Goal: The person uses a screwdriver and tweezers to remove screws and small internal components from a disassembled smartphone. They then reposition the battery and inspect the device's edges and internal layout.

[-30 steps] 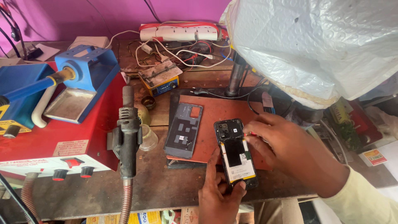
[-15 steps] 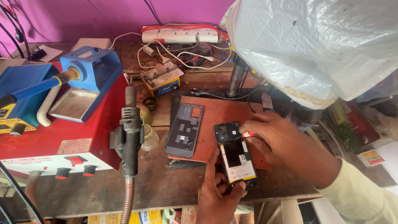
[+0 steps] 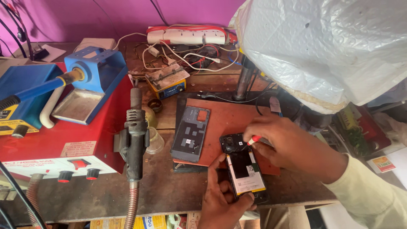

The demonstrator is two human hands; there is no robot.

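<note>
An opened smartphone (image 3: 242, 169) lies back-up on a brown work mat (image 3: 231, 121), its battery and camera module exposed. My left hand (image 3: 220, 199) grips its lower end from below. My right hand (image 3: 292, 144) holds a small red-tipped tool (image 3: 253, 140) against the phone's upper right corner. The phone's dark grey back cover (image 3: 190, 133) lies flat on the mat just left of the phone.
A hot-air gun (image 3: 135, 135) hangs on a red rework station (image 3: 59, 140) at left. A blue soldering iron stand (image 3: 91, 80) sits behind it. A white power strip (image 3: 186, 36) and tangled wires lie at the back. A plastic-covered microscope (image 3: 322, 51) looms at right.
My right hand has shifted slightly along the phone's top edge with the red-tipped tool. My left hand keeps its hold.
</note>
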